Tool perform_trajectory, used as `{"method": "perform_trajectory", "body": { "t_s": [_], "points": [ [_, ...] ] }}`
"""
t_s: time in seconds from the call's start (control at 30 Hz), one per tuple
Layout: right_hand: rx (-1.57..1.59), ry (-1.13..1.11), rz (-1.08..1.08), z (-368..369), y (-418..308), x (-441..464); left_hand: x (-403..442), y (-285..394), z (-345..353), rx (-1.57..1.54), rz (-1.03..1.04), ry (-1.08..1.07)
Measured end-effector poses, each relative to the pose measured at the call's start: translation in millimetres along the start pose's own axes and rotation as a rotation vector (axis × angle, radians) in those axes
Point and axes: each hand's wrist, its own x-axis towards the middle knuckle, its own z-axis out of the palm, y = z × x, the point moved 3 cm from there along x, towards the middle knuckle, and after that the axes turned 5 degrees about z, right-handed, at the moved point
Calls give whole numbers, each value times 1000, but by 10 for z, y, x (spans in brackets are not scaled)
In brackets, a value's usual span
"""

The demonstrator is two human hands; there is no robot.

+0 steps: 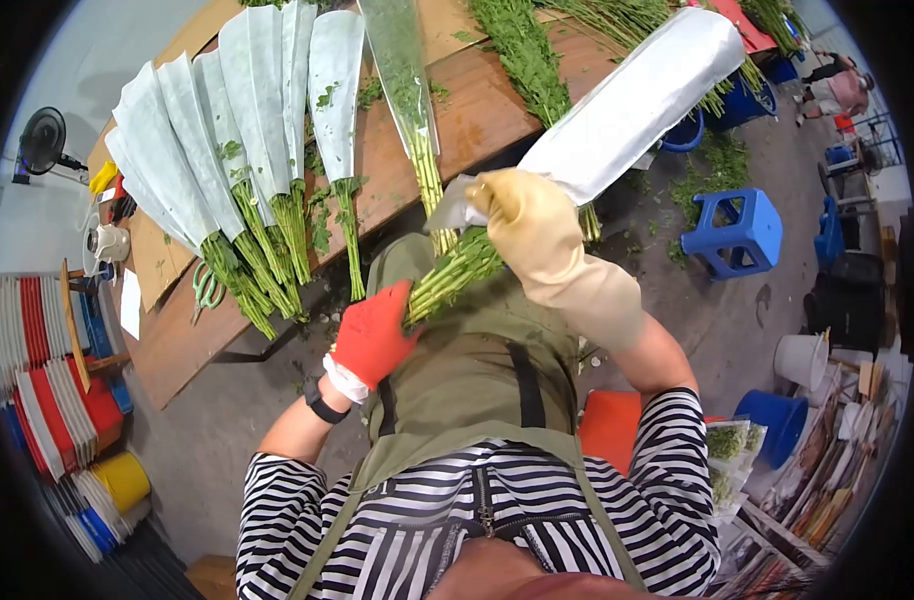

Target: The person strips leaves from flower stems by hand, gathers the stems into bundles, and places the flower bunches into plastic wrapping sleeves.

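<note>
My left hand [375, 335], in a red glove, is closed around the lower stems of a bunch of green stems [457, 270]. The bunch slants up to the right over my apron, its upper part hidden behind my right hand [525, 215] in a long beige rubber glove. That hand is closed at the lower end of a white wrapping sleeve [642, 105], and a crumpled translucent edge sticks out left of its fingers. Just beyond it, a bunch in a clear sleeve [405, 80] lies on the wooden table [477, 100], its stems over the edge.
Several bunches in white sleeves [247, 90] fan out on the table's left, stems overhanging. Green-handled scissors [208, 288] lie by the edge. Loose leafy stems [522, 60] are at the back. A blue stool [734, 234] stands right; another person [839, 88] is farther off.
</note>
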Motion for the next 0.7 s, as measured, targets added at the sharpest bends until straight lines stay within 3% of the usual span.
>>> {"method": "perform_trajectory", "body": {
  "t_s": [0.07, 0.1, 0.13, 0.23, 0.33, 0.53, 0.7],
  "points": [
    [-48, 117, 170, -117, 125, 115, 71, -43, -14, 152, -22, 84],
    [-179, 121, 523, -155, 213, 231, 81, -70, -8, 226, -35, 124],
    [-127, 184, 591, -190, 386, 355, 68, -130, -31, 230, -9, 212],
    [35, 388, 792, -481, 1261, 700, -98, -184, -278, 374, -55, 203],
    [-125, 531, 626, -690, 1827, 692, -225, -367, -441, 595, 3, 307],
    [-422, 506, 1008, -2101, 3266, -299, -1126, -1293, -736, 729, -171, 329],
    [-203, 499, 1095, -2296, 3557, -774, -1438, -1574, -741, 708, -295, 374]
  ]
}}
